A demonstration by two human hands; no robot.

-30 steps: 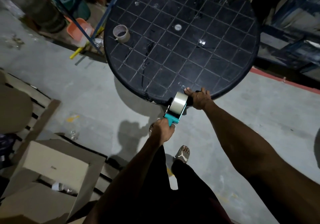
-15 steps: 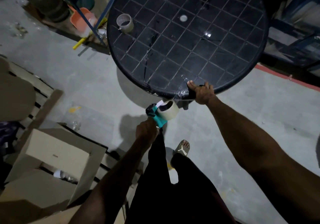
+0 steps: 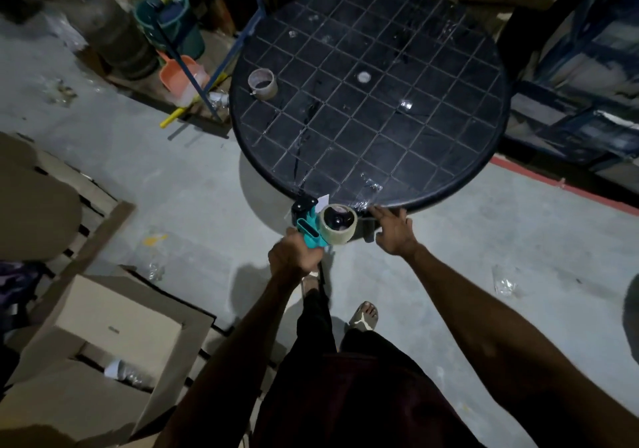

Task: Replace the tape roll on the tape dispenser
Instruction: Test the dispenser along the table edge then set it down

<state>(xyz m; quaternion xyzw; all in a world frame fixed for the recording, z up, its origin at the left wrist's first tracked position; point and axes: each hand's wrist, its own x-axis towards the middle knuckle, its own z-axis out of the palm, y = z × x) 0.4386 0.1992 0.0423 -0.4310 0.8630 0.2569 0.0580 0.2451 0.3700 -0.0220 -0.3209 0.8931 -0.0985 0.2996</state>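
Note:
My left hand (image 3: 293, 255) grips the handle of a teal tape dispenser (image 3: 308, 227) just below the near edge of the round black table (image 3: 449, 157). A clear tape roll (image 3: 337, 223) sits on the dispenser's hub, its open face turned up toward me. My right hand (image 3: 394, 229) hovers to the right of the roll with fingers spread, holding nothing, fingertips close to the table rim. A stretch of clear tape (image 3: 367, 190) is stuck on the table near that rim. An empty cardboard tape core (image 3: 262, 83) stands on the table's far left.
Cardboard boxes (image 3: 103, 330) and flattened card lie on the floor at left. An orange scoop (image 3: 178, 75), a green bucket (image 3: 173, 22) and blue metal racking (image 3: 587, 95) crowd behind and right of the table. My sandalled foot (image 3: 364, 316) stands on grey concrete.
The dispenser has pulled back from the table edge and turned so the roll faces up. My right hand has let go of the rim and spread its fingers beside the roll.

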